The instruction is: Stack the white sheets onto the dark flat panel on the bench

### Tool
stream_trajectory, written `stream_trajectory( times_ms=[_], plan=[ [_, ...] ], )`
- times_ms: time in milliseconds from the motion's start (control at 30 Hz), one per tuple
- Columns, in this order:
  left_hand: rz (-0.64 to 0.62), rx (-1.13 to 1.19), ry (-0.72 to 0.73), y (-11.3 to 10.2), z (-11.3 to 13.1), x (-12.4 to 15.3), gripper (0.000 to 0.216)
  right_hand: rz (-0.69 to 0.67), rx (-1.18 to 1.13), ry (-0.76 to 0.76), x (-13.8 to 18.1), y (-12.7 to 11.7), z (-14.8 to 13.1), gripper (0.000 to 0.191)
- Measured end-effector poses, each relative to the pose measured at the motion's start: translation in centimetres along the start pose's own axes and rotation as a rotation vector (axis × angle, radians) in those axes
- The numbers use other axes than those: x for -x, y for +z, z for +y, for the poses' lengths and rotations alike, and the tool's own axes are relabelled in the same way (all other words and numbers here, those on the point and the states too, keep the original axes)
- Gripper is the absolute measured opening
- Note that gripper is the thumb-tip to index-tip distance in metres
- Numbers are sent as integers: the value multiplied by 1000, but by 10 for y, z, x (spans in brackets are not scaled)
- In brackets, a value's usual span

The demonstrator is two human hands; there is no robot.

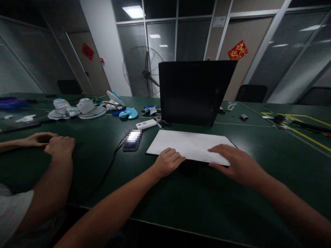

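A flat white board point(191, 143), dark along its edge, lies in front of me on the green table. My left hand point(168, 162) is closed at the near edge, its fingers curled over the white surface. At the near right corner my right hand point(236, 163) grips the board, with fingers on top and the thumb at the near edge. Just behind the board stands a large black panel point(195, 93), upright and leaning slightly. Left of the board are a phone-like device point(132, 140), pixelated, and a white power bank point(146, 124).
Another person's hands point(60, 146) rest on the table point(144, 193) at left. White fan parts point(89, 108) and a blue fan blade point(128, 113) lie at the back left. A small grey block point(243, 117) and yellow tape lines point(307, 136) are at right. A black cable point(110, 163) runs toward the near edge.
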State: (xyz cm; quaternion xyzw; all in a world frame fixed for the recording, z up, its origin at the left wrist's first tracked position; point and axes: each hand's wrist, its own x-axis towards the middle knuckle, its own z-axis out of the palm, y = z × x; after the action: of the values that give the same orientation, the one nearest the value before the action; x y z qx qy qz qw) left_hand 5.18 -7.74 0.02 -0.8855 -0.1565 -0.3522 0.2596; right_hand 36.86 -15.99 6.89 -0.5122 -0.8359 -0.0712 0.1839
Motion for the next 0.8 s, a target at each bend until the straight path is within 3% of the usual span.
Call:
stream_trajectory(
  times_ms=[67,133,267,367,567,800],
  plan=[
    [-2,-4,4,-1,2,0,14,55,106,-192,-4,20,-39,36],
    [9,-8,15,-3,4,-1,14,143,210,-298,-5,40,-57,22],
    [47,-12,90,-8,5,-3,10,325,285,-415,-5,63,-51,19],
    [69,-38,125,-8,5,-2,12,372,294,-374,-4,69,-39,26],
    [87,-26,156,-9,9,-5,13,340,300,-373,7,68,-31,28],
    [117,-7,138,-14,10,-5,30,280,227,-98,39,48,-8,34]
  ],
)
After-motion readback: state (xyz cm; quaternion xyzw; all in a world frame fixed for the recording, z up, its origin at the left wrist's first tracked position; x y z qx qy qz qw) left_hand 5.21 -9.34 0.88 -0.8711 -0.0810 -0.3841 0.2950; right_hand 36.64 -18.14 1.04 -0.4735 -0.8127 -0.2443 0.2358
